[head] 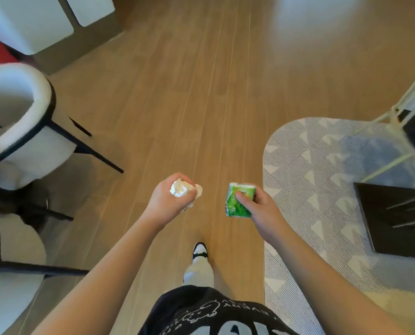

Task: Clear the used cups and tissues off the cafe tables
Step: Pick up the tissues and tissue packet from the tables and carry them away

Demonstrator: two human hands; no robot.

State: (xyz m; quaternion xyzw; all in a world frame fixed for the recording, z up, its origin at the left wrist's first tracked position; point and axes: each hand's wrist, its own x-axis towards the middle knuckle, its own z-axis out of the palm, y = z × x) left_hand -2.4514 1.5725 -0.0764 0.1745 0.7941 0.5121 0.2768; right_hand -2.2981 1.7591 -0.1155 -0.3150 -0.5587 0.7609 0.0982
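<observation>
My left hand [164, 201] grips a crumpled white tissue [180, 189], which bulges out of the fist at the top and right. My right hand [262, 206] holds a green tissue pack [238, 201] with white ends, the thumb pressed on its front face. Both hands are held out over the wooden floor [189, 93] at about waist height, a short gap between them. No cup is in view.
White upholstered chairs with black legs [20, 122] stand along the left. A patterned grey rug [322, 189] lies on the right, with a dark square base [395, 221] and pale metal legs [400, 112] on it. White furniture [32, 25] stands at the far left. My foot [200, 250] is below.
</observation>
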